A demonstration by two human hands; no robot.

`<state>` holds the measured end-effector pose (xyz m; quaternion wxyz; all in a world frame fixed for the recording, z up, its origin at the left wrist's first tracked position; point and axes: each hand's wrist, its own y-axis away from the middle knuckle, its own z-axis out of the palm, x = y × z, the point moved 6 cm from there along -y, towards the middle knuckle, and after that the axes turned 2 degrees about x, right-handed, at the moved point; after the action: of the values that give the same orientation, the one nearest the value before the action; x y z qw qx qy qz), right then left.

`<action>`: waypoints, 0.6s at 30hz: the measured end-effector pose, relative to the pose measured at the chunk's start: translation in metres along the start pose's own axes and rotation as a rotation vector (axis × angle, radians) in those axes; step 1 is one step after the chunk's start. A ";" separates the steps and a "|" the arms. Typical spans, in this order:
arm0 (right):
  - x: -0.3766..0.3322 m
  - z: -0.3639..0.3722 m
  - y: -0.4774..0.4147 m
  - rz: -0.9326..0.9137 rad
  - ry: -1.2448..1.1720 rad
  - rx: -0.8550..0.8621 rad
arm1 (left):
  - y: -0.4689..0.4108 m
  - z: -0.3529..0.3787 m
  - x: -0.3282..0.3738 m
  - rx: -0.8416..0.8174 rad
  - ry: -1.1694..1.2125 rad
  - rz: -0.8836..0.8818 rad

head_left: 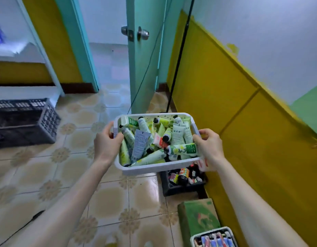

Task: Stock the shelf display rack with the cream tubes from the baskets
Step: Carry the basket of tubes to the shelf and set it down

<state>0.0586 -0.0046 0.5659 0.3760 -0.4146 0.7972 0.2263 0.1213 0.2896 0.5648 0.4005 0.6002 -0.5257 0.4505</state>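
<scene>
A white plastic basket (154,168) hangs in the air above the tiled floor, filled with several green and white cream tubes (182,148) lying in a heap. My left hand (107,141) grips its left rim, thumb curled inside the basket. My right hand (209,145) grips the right handle. At the far left stands the white shelf rack (38,41), seen only in part.
A black basket (182,188) of small bottles sits on the floor under the held basket, by the yellow wall. A green carton (198,216) and a white basket (214,237) of tubes lie nearer. A black crate (25,122) stands at left. A teal door (145,50) is ahead.
</scene>
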 end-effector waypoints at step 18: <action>-0.209 0.260 0.117 -0.358 0.002 -0.408 | 0.044 -0.336 -0.080 0.520 -0.054 -0.108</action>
<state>0.1461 0.3374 0.5762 0.3177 -0.6163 0.6496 0.3119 0.0344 0.6261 0.5794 0.2422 0.7219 -0.3702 0.5322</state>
